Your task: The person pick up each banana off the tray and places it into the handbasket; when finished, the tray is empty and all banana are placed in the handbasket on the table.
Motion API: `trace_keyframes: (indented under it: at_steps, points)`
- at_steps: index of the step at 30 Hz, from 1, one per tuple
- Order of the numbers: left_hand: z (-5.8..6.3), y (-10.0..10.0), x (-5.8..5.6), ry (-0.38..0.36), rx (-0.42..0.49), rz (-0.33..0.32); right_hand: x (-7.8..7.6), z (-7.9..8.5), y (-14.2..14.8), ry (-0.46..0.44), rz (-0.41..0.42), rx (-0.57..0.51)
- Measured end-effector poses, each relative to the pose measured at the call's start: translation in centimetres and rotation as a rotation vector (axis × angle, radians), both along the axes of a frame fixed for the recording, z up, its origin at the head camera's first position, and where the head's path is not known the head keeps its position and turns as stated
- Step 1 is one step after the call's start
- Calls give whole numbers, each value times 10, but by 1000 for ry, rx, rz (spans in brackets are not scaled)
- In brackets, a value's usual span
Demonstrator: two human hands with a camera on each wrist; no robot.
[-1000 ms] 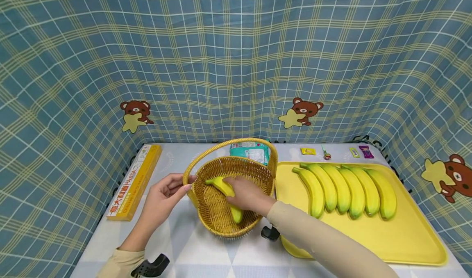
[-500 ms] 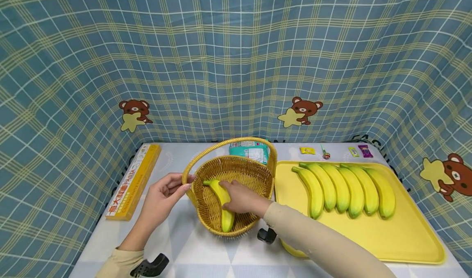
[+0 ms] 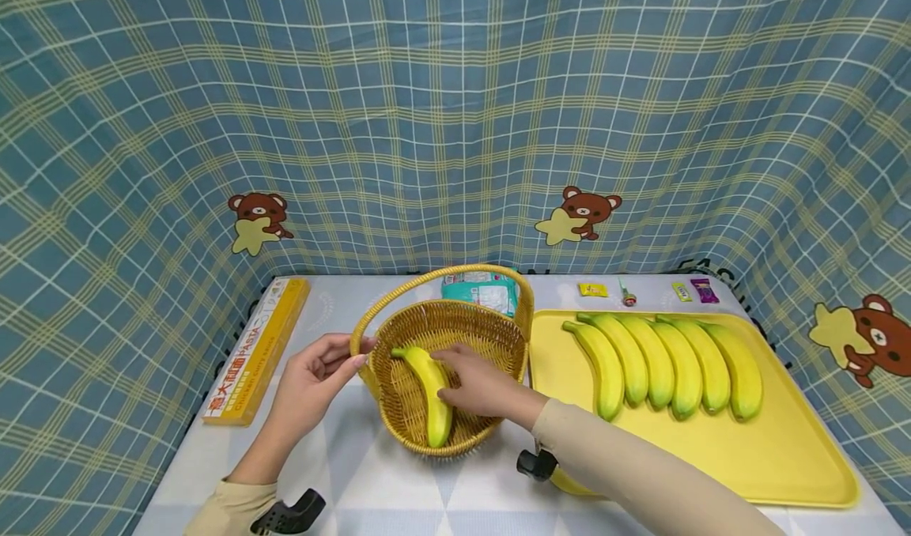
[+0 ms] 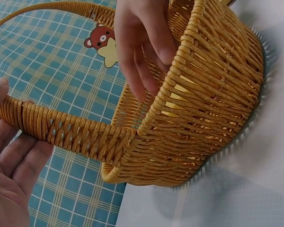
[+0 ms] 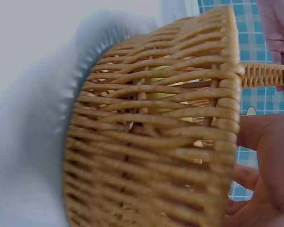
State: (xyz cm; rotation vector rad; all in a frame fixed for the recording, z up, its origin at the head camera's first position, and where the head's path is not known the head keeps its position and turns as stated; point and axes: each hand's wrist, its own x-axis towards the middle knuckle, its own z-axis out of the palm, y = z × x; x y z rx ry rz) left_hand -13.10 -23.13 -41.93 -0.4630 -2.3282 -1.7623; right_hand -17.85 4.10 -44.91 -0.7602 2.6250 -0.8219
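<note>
A woven wicker basket (image 3: 463, 322) with an arched handle (image 4: 75, 132) stands in the middle of the table. My left hand (image 3: 313, 386) holds the handle's left side near its base, thumb on one side and fingers on the other. Inside the basket, one yellow banana (image 3: 432, 402) lies lengthwise, its stem toward the back left. Just right of that banana, my right hand (image 3: 480, 382) is inside the rim, fingers loose and holding nothing. In the right wrist view, the basket wall hides most of the banana, and the right hand's fingers (image 5: 248, 177) show beside the rim.
Right of the basket, a yellow tray (image 3: 676, 465) bears several bananas (image 3: 644, 362) in a row. A pasta box (image 3: 259, 354) lies at the left. Behind the basket is a teal packet (image 3: 491, 292); small wrapped sweets (image 3: 593, 290) and a lollipop (image 3: 627, 292) lie along the back.
The banana in the basket has shifted left and turned more upright in the view. My right hand has let go of it and drawn slightly right. My left hand has stayed on the handle.
</note>
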Motion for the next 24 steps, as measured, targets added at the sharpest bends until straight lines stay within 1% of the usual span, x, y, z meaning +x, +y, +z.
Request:
trace_keyframes:
  at_steps: [7, 10, 15, 20, 24]
  points:
    - [-2, 0, -1, 15, 6, 2, 11, 12, 31, 95, -20, -70]
    - [-2, 0, -1, 21, 6, 0, 16, 18, 47, 135, -45, -98]
    - [-1, 0, 0, 26, 10, -3, 24, 24, 75, 172, -90, -138]
    - [0, 1, 0, 27, 19, -8, 28, 21, 103, 180, -133, -173]
    - [0, 2, 1, 19, 18, -8, 28, 12, 129, 200, -179, -150]
